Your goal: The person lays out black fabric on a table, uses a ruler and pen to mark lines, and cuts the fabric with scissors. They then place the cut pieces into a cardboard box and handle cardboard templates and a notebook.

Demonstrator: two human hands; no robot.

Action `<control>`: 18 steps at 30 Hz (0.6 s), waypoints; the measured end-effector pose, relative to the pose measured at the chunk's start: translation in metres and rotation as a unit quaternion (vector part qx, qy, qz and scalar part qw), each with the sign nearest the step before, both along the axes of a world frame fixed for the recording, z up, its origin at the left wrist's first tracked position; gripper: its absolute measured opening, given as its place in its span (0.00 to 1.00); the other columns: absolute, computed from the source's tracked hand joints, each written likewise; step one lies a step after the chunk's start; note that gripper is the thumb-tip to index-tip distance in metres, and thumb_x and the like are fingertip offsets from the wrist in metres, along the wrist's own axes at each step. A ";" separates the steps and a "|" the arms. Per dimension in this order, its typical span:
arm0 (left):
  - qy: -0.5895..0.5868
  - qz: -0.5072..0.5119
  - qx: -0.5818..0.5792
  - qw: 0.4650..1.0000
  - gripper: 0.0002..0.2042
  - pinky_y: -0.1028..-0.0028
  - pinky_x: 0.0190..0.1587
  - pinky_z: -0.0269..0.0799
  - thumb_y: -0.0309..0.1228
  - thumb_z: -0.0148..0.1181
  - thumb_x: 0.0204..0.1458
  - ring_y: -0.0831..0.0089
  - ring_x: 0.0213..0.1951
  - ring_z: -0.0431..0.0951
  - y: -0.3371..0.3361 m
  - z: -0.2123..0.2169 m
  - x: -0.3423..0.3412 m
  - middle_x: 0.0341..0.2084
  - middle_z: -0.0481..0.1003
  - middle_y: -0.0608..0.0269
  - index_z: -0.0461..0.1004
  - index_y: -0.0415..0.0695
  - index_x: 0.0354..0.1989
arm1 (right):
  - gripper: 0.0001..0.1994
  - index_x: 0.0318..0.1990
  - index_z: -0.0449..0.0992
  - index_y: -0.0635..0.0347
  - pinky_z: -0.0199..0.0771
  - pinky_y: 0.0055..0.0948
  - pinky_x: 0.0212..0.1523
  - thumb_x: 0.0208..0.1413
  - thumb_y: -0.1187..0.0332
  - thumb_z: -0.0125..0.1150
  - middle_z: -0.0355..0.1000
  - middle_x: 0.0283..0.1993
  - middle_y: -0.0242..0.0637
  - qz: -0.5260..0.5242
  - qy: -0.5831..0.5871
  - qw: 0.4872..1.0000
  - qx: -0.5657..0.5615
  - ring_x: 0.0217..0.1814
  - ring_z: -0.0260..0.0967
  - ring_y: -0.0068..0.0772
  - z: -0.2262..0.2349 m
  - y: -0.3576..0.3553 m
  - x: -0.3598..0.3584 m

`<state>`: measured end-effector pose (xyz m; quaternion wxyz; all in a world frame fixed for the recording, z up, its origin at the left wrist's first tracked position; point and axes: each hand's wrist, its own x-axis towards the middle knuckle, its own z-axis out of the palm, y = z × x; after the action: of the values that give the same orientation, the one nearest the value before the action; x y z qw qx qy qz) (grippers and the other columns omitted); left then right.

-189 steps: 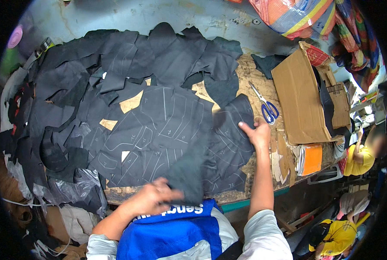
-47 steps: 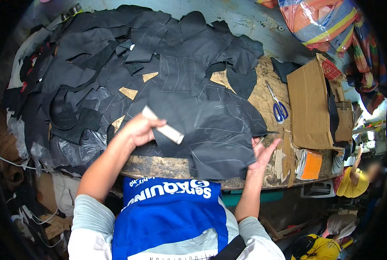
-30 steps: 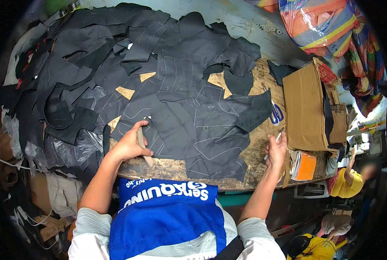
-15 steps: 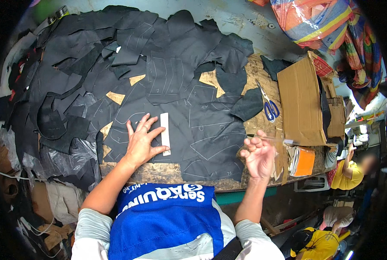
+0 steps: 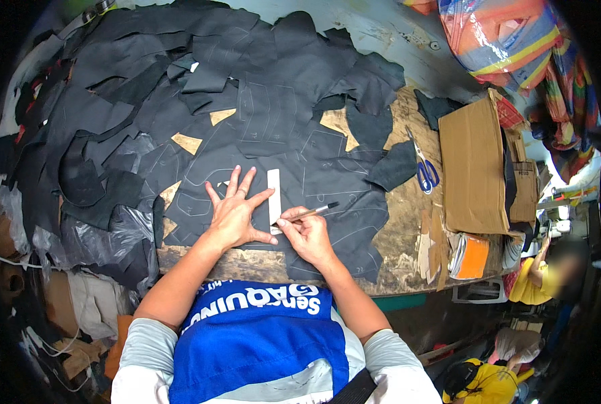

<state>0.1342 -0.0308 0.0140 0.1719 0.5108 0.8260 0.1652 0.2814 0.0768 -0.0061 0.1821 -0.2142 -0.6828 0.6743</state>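
Observation:
My left hand [image 5: 236, 214] lies spread on a sheet of black leather [image 5: 273, 151], its index fingertip and thumb pressing the edge of a narrow white strip [image 5: 274, 194]. Pinched in the fingers of my right hand [image 5: 308, 237] is a slim pen [image 5: 319, 210]. Its dark end points up and to the right, while the writing end is close to the lower end of the strip, partly hidden by my fingers. Pale outlines of curved and straight-sided shapes are drawn on the leather around both hands.
Blue-handled scissors [image 5: 426, 172] lie on the worn wooden table [image 5: 408, 215] to the right, beside an open cardboard box [image 5: 472, 165]. An orange-covered stack of paper [image 5: 471, 255] is below the box. Black leather pieces pile up at the left and back. Two people in yellow are at far right.
My right hand has come left and down from beside the box, bringing the pen to the white strip. My left hand stays on the strip. The whole view has shifted slightly.

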 end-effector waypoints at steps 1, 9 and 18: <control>-0.003 -0.008 -0.007 1.000 0.49 0.28 0.54 0.24 0.60 0.70 0.10 0.53 0.67 0.35 0.000 0.001 -0.001 0.65 0.45 0.53 0.68 0.61 0.54 | 0.04 0.33 0.72 0.71 0.74 0.22 0.34 0.52 0.77 0.57 0.72 0.32 0.38 -0.001 0.017 0.999 0.044 0.34 0.72 0.25 0.001 0.000 -0.001; -0.009 0.007 -0.004 1.000 0.42 0.27 0.54 0.24 0.57 0.71 0.20 0.53 0.67 0.35 0.001 -0.002 0.000 0.65 0.46 0.55 0.69 0.60 0.53 | 0.05 0.26 0.74 0.68 0.72 0.30 0.29 0.49 0.74 0.60 0.72 0.28 0.42 0.060 -0.001 0.959 0.279 0.28 0.73 0.39 0.018 0.002 -0.004; -0.013 0.025 0.006 1.000 0.37 0.27 0.54 0.25 0.53 0.65 0.37 0.53 0.67 0.36 0.001 -0.007 0.004 0.65 0.47 0.54 0.59 0.65 0.60 | 0.05 0.27 0.76 0.71 0.71 0.26 0.26 0.47 0.76 0.61 0.74 0.31 0.43 -0.017 0.030 0.941 0.338 0.25 0.72 0.34 0.004 0.045 -0.075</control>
<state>0.1380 -0.0296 0.0068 0.1752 0.4889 0.8351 0.1811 0.2060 0.1217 -0.0016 0.2759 -0.1315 -0.8607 0.4071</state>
